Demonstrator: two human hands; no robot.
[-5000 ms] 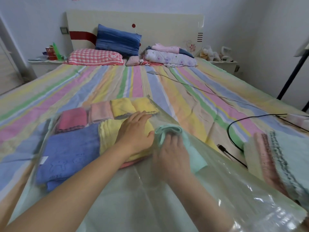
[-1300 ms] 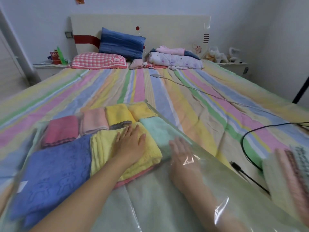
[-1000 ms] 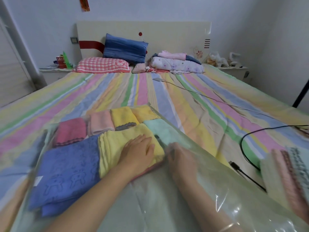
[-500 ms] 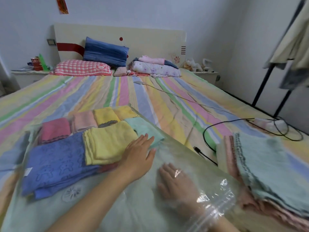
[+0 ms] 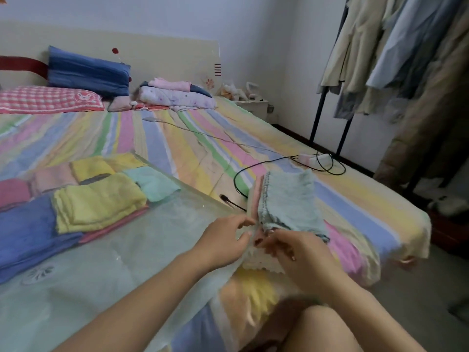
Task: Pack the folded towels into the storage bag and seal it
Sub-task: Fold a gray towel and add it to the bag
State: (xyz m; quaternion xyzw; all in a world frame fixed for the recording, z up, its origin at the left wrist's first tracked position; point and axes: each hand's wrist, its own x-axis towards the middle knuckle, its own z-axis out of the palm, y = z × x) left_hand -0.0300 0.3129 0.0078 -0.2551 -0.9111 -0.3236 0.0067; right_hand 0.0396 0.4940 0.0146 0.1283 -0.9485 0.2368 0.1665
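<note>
Nearest the camera, the left hand (image 5: 223, 240) and right hand (image 5: 299, 252) meet at the near end of the unpacked stack of folded towels (image 5: 284, 214) lying on the bed (image 5: 203, 148). The left hand's fingers are curled loosely against the stack's edge; the right hand's fingertips pinch into the layers under the pale blue top towel (image 5: 291, 199), probably to separate the next piece for packing. Whether either has a firm hold cannot be told.

Just left of that stack lies the clear storage bag (image 5: 127, 250), flat on the bed with its mouth unsealed. Towels already sit inside at its far end, laid side by side, likely to keep the bag thin: a blue one (image 5: 25, 229), a yellow one (image 5: 99, 201), a mint one (image 5: 152, 182).

Beyond the stack, a black cable (image 5: 253, 168) loops over the sheet.
</note>
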